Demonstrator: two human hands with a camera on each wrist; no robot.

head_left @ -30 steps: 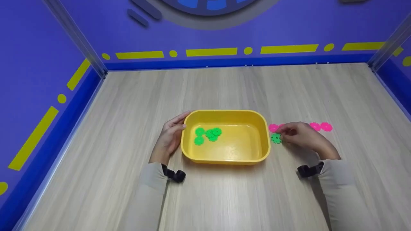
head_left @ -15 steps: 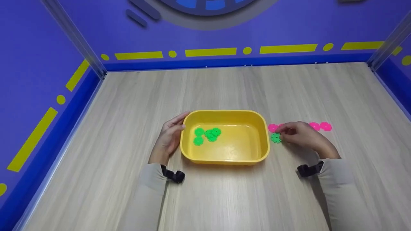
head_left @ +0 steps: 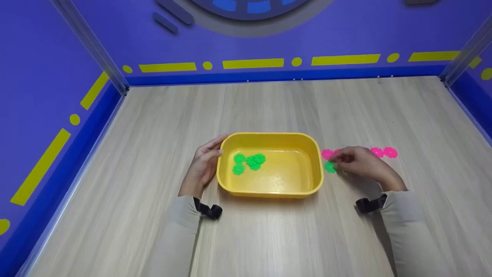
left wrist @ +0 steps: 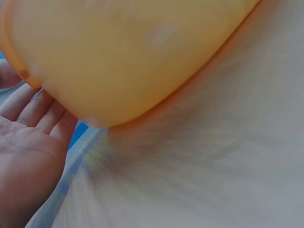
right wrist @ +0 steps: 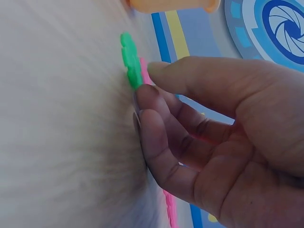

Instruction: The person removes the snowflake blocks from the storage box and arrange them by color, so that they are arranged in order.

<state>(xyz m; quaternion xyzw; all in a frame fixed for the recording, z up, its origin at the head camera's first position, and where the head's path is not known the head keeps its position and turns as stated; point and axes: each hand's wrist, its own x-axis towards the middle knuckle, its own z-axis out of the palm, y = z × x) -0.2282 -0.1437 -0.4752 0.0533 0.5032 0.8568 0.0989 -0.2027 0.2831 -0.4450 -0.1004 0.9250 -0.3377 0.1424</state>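
A yellow plastic basin [head_left: 271, 134] stands on the table with several green toothed discs [head_left: 254, 161] lying at the left of its floor. My left hand [head_left: 205, 165] rests against the basin's left side, fairly straight fingers along the outer wall and thumb at the rim. In the left wrist view its palm [left wrist: 28, 152] faces the wall. Just right of the basin, my right hand [head_left: 355, 163] pinches the near edge of another green toothed disc [head_left: 329, 167], low over the tabletop. The right wrist view shows this green disc [right wrist: 129, 57] at the curled fingertips, where they partly cover it.
Several pink toothed discs [head_left: 390, 152] lie in a row behind the right hand, which hides part of the row. The wooden table [head_left: 276, 238] is bounded by purple and blue panels [head_left: 253, 46] at the back and both sides.
Both hands and the basin stay in place. The green disc at the right fingertips looks slightly shifted or tilted; its hole and slots show less clearly now.
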